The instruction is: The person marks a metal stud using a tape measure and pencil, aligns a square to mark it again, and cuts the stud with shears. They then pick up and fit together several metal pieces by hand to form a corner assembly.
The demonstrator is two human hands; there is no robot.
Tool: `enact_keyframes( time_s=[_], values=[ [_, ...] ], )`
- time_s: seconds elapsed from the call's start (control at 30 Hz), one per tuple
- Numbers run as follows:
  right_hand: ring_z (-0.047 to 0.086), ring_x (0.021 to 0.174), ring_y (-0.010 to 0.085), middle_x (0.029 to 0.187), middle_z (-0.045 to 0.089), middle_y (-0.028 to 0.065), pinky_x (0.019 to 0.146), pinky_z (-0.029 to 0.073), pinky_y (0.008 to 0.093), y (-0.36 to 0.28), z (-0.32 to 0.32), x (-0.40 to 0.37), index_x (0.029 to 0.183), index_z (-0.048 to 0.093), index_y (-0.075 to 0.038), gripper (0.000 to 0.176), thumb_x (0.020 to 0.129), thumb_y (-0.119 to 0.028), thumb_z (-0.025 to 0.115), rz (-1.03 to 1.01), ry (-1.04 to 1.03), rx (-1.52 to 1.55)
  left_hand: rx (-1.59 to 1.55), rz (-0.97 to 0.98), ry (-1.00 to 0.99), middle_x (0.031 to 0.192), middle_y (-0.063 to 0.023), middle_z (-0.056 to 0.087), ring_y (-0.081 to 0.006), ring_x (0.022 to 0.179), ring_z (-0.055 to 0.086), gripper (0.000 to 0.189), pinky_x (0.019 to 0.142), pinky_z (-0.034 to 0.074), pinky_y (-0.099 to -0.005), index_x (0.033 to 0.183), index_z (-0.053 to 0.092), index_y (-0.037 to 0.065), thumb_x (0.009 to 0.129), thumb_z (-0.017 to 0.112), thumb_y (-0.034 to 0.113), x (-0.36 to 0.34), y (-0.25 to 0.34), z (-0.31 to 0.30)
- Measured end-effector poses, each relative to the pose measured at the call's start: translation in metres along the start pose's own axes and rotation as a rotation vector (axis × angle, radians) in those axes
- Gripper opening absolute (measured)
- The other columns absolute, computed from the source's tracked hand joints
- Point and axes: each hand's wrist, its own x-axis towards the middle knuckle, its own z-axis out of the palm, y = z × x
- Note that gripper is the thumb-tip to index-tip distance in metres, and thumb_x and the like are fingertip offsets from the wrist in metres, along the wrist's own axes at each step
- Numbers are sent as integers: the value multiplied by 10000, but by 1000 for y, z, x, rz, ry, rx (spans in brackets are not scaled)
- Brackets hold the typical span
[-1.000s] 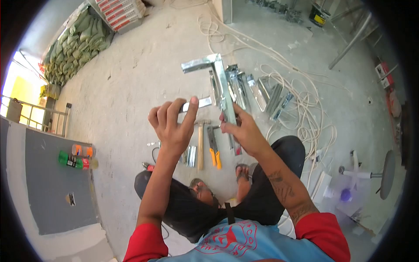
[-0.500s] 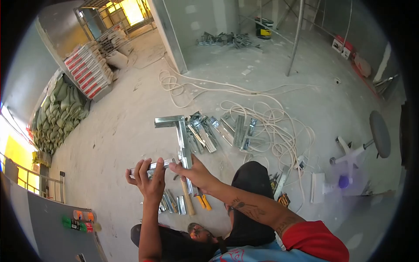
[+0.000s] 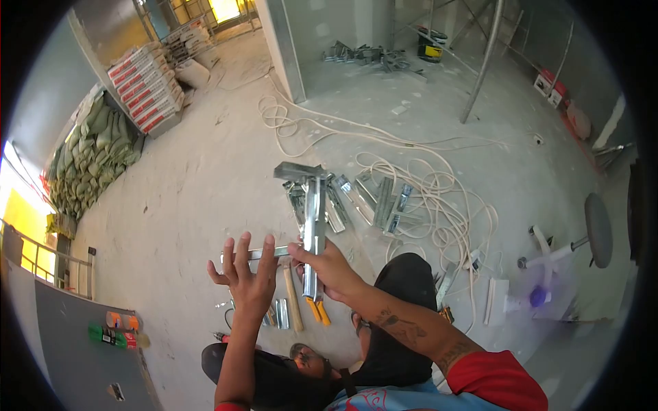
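My right hand is wrapped around the lower part of a shiny bent metal channel. One short arm of it points left at the top, and another metal strip juts left lower down. My left hand is beside that lower strip with its fingers stretched and spread in front of it. Below on the floor lie a wooden-handled tool, yellow-handled snips and several short metal pieces. More cut metal channels lie in a pile behind the held piece.
Loose white cable coils across the floor to the right. A stool base stands at far right. Stacked bags and green sandbags line the left wall. Scaffold poles, a black bucket and metal scraps are farther back.
The metal channel has turned, and its top arm now looks shorter and points more away. My left fingers have straightened and spread from their curl over the lower strip. The view has shifted slightly.
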Motion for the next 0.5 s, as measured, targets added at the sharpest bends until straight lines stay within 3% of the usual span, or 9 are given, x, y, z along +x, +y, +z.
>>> enact_keyframes(
  time_s=[0.07, 0.1, 0.17, 0.2, 0.27, 0.4, 0.47, 0.5],
  values=[
    [614, 729, 110, 854, 616, 24, 637, 509, 258, 0, -3, 2, 1105, 573, -77, 286, 933, -227, 745, 25, 27, 21, -38, -58, -2, 1501, -111, 409, -343, 1446, 297, 542, 1178, 30, -607, 1326, 624, 246, 816, 800, 297, 2, -1, -7],
    [613, 726, 116, 849, 612, 26, 627, 509, 261, -1, -5, 4, 1106, 580, -76, 279, 938, -231, 739, 38, 54, 50, -39, -68, -7, 1501, -111, 409, -343, 1446, 297, 542, 1178, 30, -607, 1326, 624, 246, 816, 800, 297, 2, 0, -15],
    [608, 711, 126, 833, 604, 27, 618, 505, 268, -1, -9, 9, 1115, 591, -74, 270, 946, -234, 729, 85, 144, -2, -247, -213, -60, 1549, -211, 285, -392, 1461, 228, 800, 1175, 60, -611, 1468, 453, 111, 802, 810, 371, 0, 0, -30],
    [608, 716, 129, 835, 598, 26, 624, 506, 269, -2, -11, 10, 1122, 591, -73, 274, 946, -233, 728, 84, 140, 17, -247, -225, -62, 1549, -211, 285, -392, 1461, 228, 800, 1175, 60, -611, 1468, 453, 111, 802, 810, 371, -2, -2, -31],
    [611, 737, 139, 870, 585, 23, 641, 512, 275, 0, -11, 12, 1118, 588, -71, 276, 945, -233, 729, 69, 129, 31, -497, -403, -14, 1554, -261, 244, -406, 1458, 215, 926, 1179, 129, -568, 1530, 275, 13, 837, 784, 358, -6, -5, -31],
    [612, 748, 140, 900, 574, 17, 643, 517, 280, 4, -5, 12, 1102, 580, -76, 277, 947, -251, 729, 83, 114, 15, -625, -591, -37, 1549, -259, 261, -396, 1436, 266, 939, 1168, 207, -531, 1558, 172, 20, 880, 749, 320, -13, -10, -19],
    [612, 747, 140, 920, 568, 13, 643, 519, 282, 4, -3, 12, 1084, 571, -82, 285, 949, -278, 728, 100, 135, 4, -1073, -1050, 15, 1516, -254, 321, -364, 1411, 332, 911, 1158, 273, -497, 1555, 155, 6, 911, 733, 292, -14, -5, -16],
    [612, 747, 140, 920, 568, 13, 643, 519, 282, 4, -2, 12, 1084, 571, -82, 285, 949, -278, 728, 105, 134, -4, -1073, -1059, 19, 1516, -254, 321, -364, 1411, 332, 911, 1158, 273, -497, 1555, 155, 6, 911, 733, 292, -14, -3, -16]
  ],
)
